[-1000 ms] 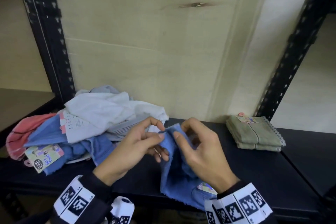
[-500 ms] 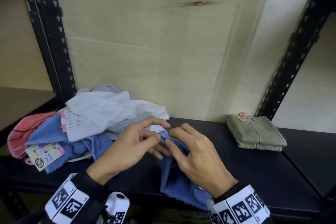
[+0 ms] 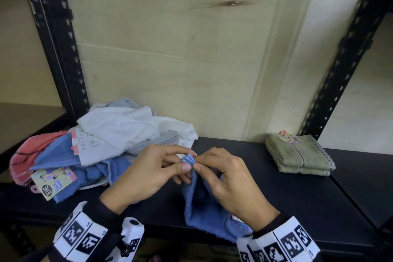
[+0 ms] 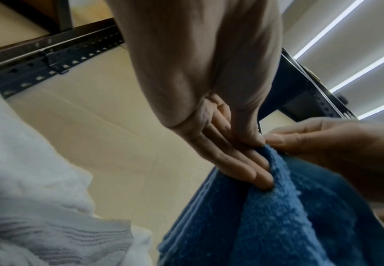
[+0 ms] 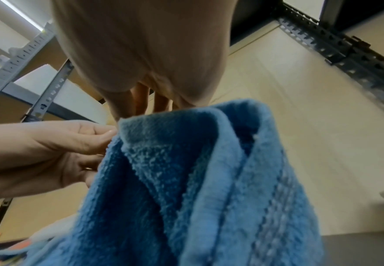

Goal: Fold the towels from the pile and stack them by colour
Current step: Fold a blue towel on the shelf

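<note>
Both hands, left hand (image 3: pixel 148 171) and right hand (image 3: pixel 228 178), pinch one bunched corner of the blue terry towel (image 3: pixel 204 208) (hanging low); a loose grip could drop it.

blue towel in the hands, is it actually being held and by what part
Yes. Both the left hand and the right hand pinch the blue towel at its bunched top edge, fingertips nearly meeting; the rest hangs down onto the shelf.

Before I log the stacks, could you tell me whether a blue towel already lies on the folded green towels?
No, the folded green towels carry only a paper tag.
</note>
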